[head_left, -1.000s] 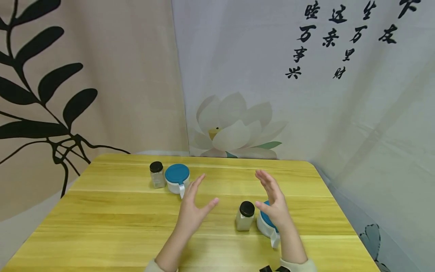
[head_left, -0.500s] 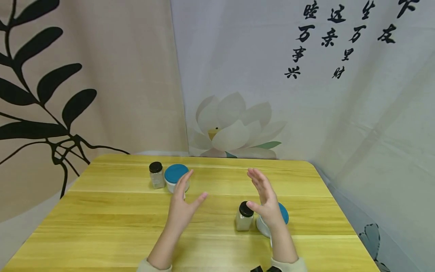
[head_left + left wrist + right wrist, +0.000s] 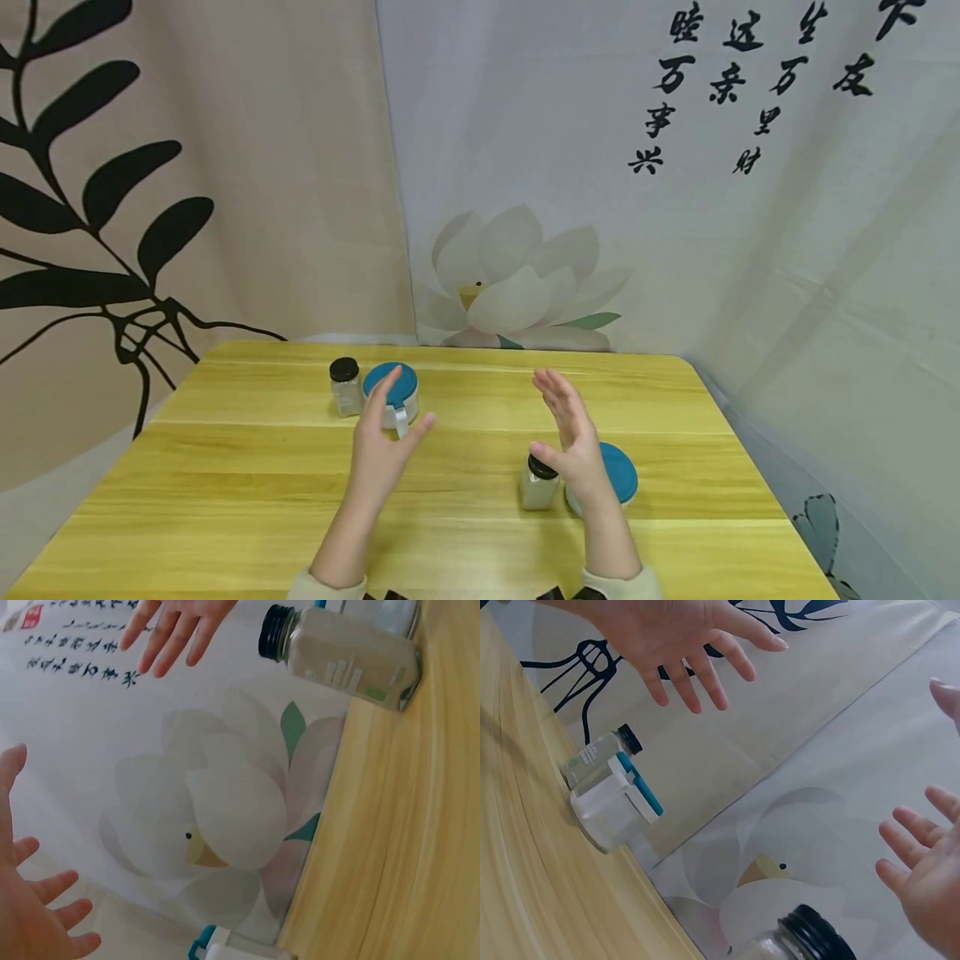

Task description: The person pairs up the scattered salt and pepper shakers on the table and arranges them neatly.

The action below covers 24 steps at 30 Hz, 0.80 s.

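Note:
Both hands hold nothing, raised with fingers spread and palms facing each other. My left hand (image 3: 378, 454) overlaps the far container with a blue lid (image 3: 401, 383), whose white handle points towards me. Left of that container stands a small clear jar with a black lid (image 3: 346, 392). My right hand (image 3: 576, 454) is in front of a second blue-lidded container (image 3: 621, 473) and partly hides it, its thumb overlapping the black lid of a nearer square jar (image 3: 538, 493). In the left wrist view this jar (image 3: 352, 656) shows pale contents.
The jars and containers stand upright in two pairs on a yellow wooden table (image 3: 247, 500). Behind its far edge hangs a cloth backdrop (image 3: 525, 125) with a lotus print, black leaves and writing. Black straps (image 3: 570, 593) show near the sleeves at the bottom.
Both hands have drifted left, still spread. The right hand now overlaps the near jar's lid and uncovers more of the blue lid behind it. The jars and containers have not moved.

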Tool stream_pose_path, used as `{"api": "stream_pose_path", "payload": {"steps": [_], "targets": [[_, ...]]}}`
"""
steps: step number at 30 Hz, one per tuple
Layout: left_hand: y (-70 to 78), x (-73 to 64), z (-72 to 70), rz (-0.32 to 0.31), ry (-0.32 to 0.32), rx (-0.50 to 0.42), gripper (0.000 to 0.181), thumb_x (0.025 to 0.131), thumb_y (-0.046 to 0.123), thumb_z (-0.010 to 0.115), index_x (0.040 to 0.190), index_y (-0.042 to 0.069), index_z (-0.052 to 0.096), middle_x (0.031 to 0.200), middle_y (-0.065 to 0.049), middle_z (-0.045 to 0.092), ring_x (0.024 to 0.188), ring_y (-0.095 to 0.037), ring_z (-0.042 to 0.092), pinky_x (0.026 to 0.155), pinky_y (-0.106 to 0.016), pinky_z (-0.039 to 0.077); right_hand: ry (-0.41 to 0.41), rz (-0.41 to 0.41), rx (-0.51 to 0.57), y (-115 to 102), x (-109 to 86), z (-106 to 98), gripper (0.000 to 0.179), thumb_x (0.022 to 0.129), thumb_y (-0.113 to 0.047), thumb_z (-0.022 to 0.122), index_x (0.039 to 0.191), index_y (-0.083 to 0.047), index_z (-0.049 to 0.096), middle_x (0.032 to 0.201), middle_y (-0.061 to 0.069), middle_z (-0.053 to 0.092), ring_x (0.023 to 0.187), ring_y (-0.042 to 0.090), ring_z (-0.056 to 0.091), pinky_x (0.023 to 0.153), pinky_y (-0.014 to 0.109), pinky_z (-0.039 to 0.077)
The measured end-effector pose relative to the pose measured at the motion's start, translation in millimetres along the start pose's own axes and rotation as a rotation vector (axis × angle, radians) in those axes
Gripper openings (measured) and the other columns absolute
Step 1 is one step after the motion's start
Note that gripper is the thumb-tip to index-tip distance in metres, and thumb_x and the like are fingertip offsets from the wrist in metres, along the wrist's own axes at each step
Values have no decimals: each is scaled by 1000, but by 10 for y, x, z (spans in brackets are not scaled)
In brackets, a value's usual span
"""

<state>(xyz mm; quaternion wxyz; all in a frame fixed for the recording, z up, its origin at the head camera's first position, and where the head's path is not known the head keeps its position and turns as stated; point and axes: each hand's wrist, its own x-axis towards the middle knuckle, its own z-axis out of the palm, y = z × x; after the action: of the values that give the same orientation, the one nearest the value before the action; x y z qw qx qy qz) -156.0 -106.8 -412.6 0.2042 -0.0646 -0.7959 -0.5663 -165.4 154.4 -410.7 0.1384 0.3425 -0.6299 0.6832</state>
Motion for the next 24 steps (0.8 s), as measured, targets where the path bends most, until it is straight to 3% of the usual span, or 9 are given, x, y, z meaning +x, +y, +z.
{"api": "stream_pose_path", "payload": {"steps": [12,17,24], "targets": [[-92,72,-176,-55,47,-13,73,84,31,76,147,22,39,150,-2,34,139,-28,23,104,-63,22,18,-7,24,12,33,155,87,87,-30,72,146,9,21,145,34,27,137,36,27,113,35,19],[-123,96,-246,-45,61,-11,73,85,29,75,147,17,38,150,-1,36,139,-27,25,105,-63,21,6,16,22,50,30,240,87,88,-32,71,147,7,21,148,24,31,137,35,27,113,35,20],[-158,127,-343,-69,93,-34,74,85,30,75,148,21,37,149,3,36,140,-20,23,109,-57,19,7,1,56,87,38,341,85,87,-32,72,147,6,22,147,22,33,136,37,28,112,39,20]]}}
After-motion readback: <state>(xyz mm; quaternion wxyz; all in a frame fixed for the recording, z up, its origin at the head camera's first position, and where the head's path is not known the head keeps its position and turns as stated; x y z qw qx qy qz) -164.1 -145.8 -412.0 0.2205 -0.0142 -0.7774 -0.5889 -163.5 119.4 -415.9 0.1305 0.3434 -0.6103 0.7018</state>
